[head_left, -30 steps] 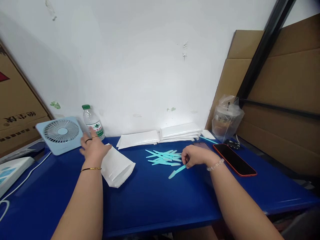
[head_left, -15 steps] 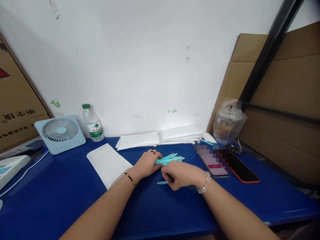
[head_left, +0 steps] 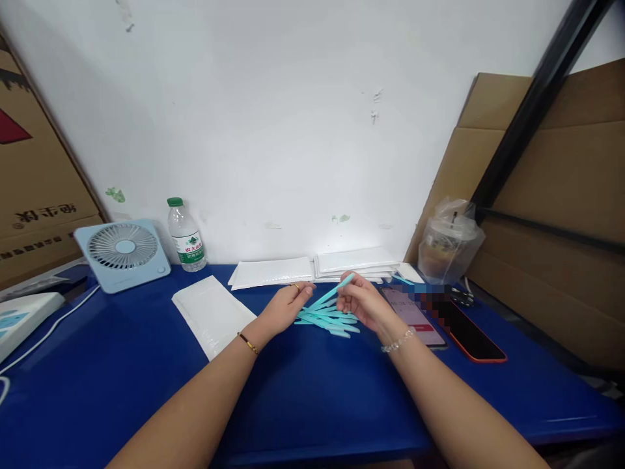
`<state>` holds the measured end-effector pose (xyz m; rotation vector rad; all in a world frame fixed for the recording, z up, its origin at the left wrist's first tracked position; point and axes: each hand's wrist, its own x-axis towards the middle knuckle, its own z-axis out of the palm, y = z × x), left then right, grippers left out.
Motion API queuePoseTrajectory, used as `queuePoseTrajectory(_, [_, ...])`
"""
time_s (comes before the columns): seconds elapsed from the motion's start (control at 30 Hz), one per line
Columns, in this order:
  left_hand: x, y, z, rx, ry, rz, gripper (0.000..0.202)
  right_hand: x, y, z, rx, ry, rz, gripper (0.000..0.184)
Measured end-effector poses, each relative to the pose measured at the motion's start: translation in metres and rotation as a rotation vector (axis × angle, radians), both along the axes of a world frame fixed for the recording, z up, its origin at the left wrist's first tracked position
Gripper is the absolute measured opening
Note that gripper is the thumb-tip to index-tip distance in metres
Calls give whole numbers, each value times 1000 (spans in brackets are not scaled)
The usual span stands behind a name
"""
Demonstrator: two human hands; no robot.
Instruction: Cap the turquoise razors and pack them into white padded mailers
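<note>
A fanned pile of slim turquoise plastic sticks point(head_left: 332, 321), shaped like eyebrow razors, lies on the blue tabletop. My right hand point(head_left: 362, 301) is above the pile's right side, with thumb and fingers pinched near the upper end of one slanting turquoise stick point(head_left: 326, 298). That stick's lower end comes down over the pile near my left fingers. My left hand point(head_left: 284, 307) rests at the pile's left ends, its thumb and forefinger stretched out toward the right. Its lower fingers are partly hidden. Just left of it lies a white padded envelope point(head_left: 212, 316).
Stacked white envelopes point(head_left: 273, 271) lie along the wall. A blue fan point(head_left: 124, 254) and a water bottle point(head_left: 188, 241) stand at the back left. On the right are two phones point(head_left: 476, 335) and a bagged drink cup point(head_left: 444, 244). The blue table's point(head_left: 312, 410) front edge is near me.
My right hand has risen from the tabletop to above the pile and now pinches a stick. The sticks are spread wider. My left hand has loosened, its fingers straighter.
</note>
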<state>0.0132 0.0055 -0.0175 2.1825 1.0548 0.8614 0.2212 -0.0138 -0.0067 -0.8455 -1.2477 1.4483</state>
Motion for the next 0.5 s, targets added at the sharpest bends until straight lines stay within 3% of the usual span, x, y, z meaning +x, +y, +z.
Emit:
queuePoseTrajectory(0.13, [5,-1,-1,-171,-16,-118,40,-10,1,-5,-7,-15,34,26])
queuePoseTrajectory(0.27, [0,4,-1,-127,58,-77,40,-3,8,-6,43,-56,-76,25])
queuePoseTrajectory(0.5, [-16,20,-5,182,318,231,34,33,35,-22,78,-205,-357,33])
